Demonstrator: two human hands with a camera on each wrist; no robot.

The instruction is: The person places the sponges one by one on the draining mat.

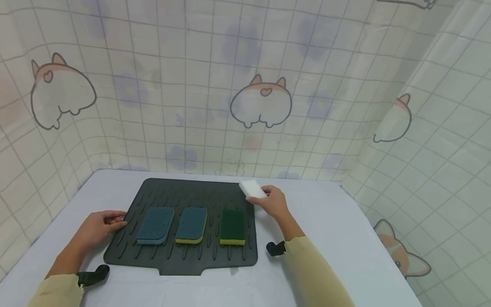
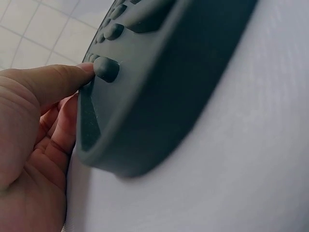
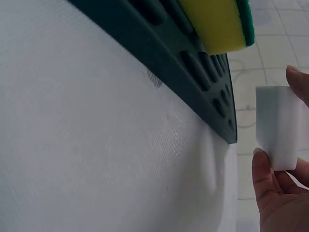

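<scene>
A white sponge block [image 1: 252,189] is pinched in my right hand [image 1: 275,202], above the far right corner of a dark grey ridged mat [image 1: 180,192]. In the right wrist view the thumb and fingers grip the white sponge [image 3: 277,126] on opposite sides. My left hand [image 1: 97,228] holds the mat's left edge. The left wrist view has the thumb [image 2: 63,79] on top beside a raised nub, fingers curled at the edge. On the mat lie a blue sponge [image 1: 155,225], a blue-and-yellow sponge [image 1: 192,225] and a green-and-yellow sponge [image 1: 232,227], scouring sides up.
The mat lies on a white-covered table [image 1: 318,238], its front tab [image 1: 180,271] toward me. A tiled-pattern curtain [image 1: 199,85] with corgi drawings hangs behind and along both sides. A black wrist strap [image 1: 92,276] is on my left wrist, another [image 1: 276,248] on my right.
</scene>
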